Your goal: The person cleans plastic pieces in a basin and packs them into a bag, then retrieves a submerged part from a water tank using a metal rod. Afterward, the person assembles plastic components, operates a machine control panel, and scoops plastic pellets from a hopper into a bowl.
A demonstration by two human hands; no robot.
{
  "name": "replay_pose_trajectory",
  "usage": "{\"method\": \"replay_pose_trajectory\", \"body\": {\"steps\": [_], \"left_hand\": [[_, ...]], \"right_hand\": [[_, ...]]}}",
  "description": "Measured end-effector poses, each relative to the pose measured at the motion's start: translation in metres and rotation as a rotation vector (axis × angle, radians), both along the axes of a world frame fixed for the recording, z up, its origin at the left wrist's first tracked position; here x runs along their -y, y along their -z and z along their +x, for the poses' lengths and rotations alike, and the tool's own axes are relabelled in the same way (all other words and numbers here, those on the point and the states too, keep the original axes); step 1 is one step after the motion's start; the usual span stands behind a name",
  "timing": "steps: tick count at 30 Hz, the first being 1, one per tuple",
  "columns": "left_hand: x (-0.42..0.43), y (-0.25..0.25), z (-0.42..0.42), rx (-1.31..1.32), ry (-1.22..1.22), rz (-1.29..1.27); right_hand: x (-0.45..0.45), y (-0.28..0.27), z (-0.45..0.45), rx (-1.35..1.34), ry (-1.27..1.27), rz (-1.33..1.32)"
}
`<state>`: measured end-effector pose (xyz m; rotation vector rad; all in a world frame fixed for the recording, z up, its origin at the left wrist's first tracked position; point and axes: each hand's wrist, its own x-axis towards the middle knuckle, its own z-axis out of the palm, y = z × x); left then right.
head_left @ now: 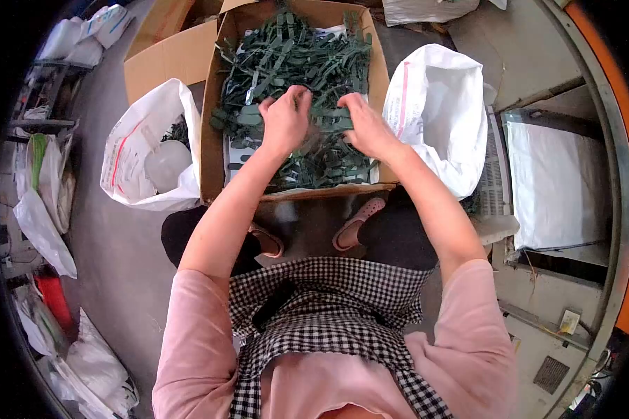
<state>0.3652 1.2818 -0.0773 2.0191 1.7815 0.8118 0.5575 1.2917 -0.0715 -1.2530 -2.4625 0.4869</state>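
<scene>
A cardboard box (pixel 207 150) in front of my knees holds a heap of dark green plastic pieces (pixel 286 45), many long and flat with rounded ends. My left hand (pixel 286 122) is over the middle of the heap, its fingers curled down; what they hold is hidden. To its right, my right hand (pixel 369 127) pinches a dark green plastic piece (pixel 332 120) that points toward my left hand. Between the hands the pieces are blurred by motion. One shiny pale strip (pixel 251 87) lies on the heap near the box's left side.
A white woven sack (pixel 129 150) left of the box contains some dark pieces and a translucent round object (pixel 168 165). Another open white sack (pixel 461 126) stands against the right side. Bags line the left shelving (pixel 45 126); a white-covered block (pixel 555 181) is far right.
</scene>
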Motion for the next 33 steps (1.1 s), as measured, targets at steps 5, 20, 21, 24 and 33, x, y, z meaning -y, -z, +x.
{"method": "replay_pose_trajectory", "body": {"steps": [5,20,21,24,33], "left_hand": [[0.000,0.003,0.016,1.969,0.055,-0.401],[0.023,0.094,0.001,-0.552,0.436,-0.286],[0.019,0.104,0.004,-0.560,0.471,-0.411],[0.011,0.120,0.003,-0.457,0.411,-0.513],[-0.002,0.015,-0.071,-0.146,0.402,-0.265]], "right_hand": [[0.009,0.039,-0.045,-0.332,-0.001,-0.237],[-0.007,0.095,-0.004,0.324,0.075,-0.603],[-0.004,0.099,-0.005,0.323,0.077,-0.610],[0.002,0.117,-0.006,0.346,-0.033,-0.558],[0.004,0.065,-0.029,0.064,0.017,-0.339]]}}
